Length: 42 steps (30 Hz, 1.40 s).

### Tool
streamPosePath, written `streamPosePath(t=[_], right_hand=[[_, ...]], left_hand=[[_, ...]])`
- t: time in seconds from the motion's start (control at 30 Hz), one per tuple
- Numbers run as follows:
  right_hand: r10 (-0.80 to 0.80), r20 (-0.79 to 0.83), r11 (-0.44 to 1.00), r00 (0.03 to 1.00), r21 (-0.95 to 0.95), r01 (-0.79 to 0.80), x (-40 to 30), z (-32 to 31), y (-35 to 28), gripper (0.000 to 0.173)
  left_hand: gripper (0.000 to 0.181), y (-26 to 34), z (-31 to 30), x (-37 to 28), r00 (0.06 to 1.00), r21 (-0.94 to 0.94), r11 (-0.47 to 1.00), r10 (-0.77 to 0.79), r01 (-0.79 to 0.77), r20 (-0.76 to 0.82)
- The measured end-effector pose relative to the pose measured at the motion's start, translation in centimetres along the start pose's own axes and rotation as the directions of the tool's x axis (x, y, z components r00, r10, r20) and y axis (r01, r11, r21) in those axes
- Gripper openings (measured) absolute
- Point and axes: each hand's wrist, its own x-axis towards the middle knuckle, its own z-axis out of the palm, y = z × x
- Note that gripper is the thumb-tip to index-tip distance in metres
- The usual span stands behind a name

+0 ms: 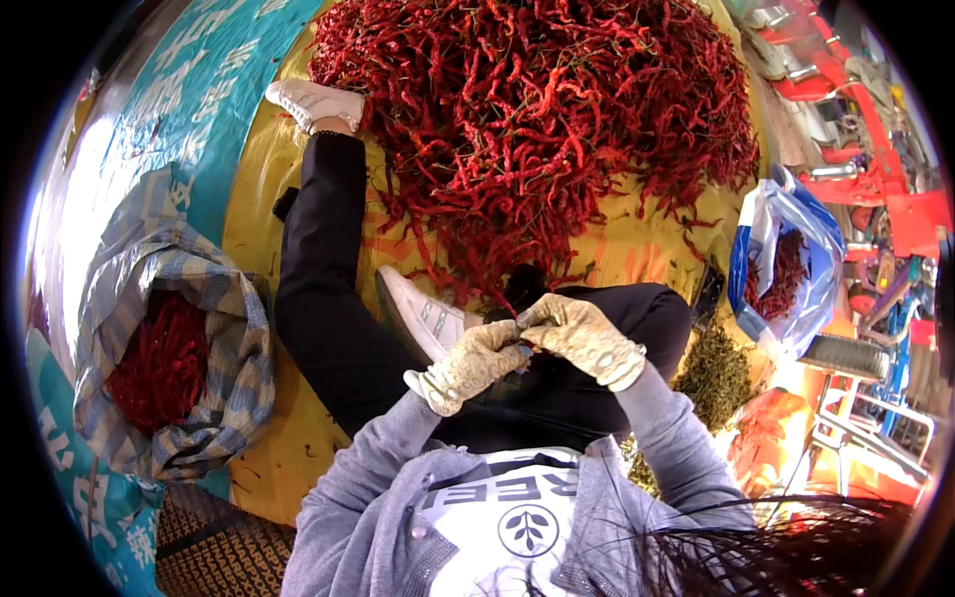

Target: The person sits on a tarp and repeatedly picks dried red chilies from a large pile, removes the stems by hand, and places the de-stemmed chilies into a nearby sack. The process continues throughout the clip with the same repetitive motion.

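My left hand, in a patterned pale work glove, is held over my lap with its fingertips against those of my right hand, gloved alike. A thin red chili pepper sticks up between the fingertips of both hands, most of it hidden. Both hands seem to pinch it. Beyond my crossed leg lies a large heap of dried red chili peppers, its near edge reaching close to my hands and my white shoe.
At the left stands a checked woven sack with red chilies inside. A blue and white plastic bag at the right also holds chilies. Beside my right knee is a pile of greenish stems. Farther right are a wheel and red metal frames.
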Motion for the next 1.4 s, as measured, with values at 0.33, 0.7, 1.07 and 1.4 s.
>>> streamPosePath(t=[0.33,0.7,1.07,1.4], right_hand=[[0.19,-0.246,0.908,0.95,0.413,-0.075,-0.6,-1.0,-0.3,0.012],[0.211,-0.279,0.909,0.937,0.407,-0.083,-1.0,0.5,-0.1,0.011],[0.748,-0.052,0.049,0.661,-0.99,-0.133,-17.6,-10.7,2.0,0.031],[0.302,-0.515,0.904,0.802,-0.112,-0.412,11.7,-5.2,2.8,0.033]], left_hand=[[0.029,-2.5,-1.0,-0.6,0.989,-0.006,0.991,0.13,-0.13,0.072],[0.022,-3.6,0.7,0.3,0.994,-0.453,0.885,0.103,-0.111,-0.042],[0.018,-1.6,-0.2,-3.0,0.985,-0.385,0.917,0.147,-0.104,0.085],[0.026,6.6,-14.2,-20.0,0.462,0.505,0.857,0.409,0.101,-0.787]])
